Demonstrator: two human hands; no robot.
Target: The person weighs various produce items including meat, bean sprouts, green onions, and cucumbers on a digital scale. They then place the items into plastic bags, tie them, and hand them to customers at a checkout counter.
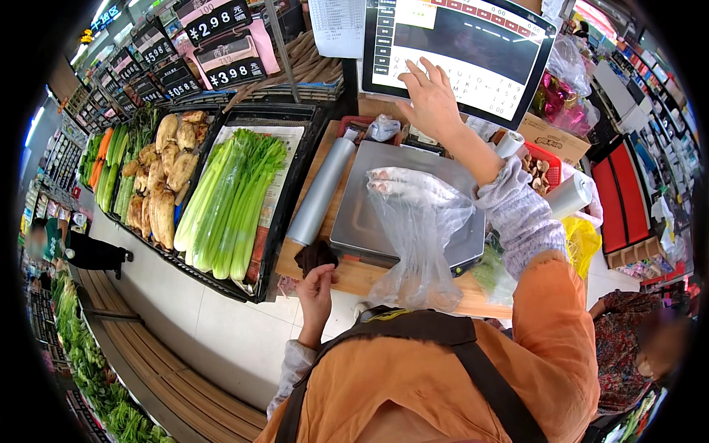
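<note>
My right hand (432, 99) is raised over the on-screen keyboard of a touchscreen (460, 61), holding nothing, its fingers apart. Whether a fingertip touches the glass I cannot tell. Below that forearm, whole fish (410, 183) in a clear plastic bag (412, 238) lie on the metal platform of a weighing scale (354, 205). The bag's loose end hangs over the scale's front edge. My left hand (317, 293) is low by the counter's front edge, fingers curled, close to a dark brown cloth (316, 257). Whether it grips anything is unclear.
A roll of plastic bags (324, 188) lies left of the scale on the wooden counter (354, 279). Crates of celery (232, 205) and lotus root (166, 177) stand further left. On the right are a red basket of mushrooms (537, 171), a yellow bag (581, 243) and another person (626, 354).
</note>
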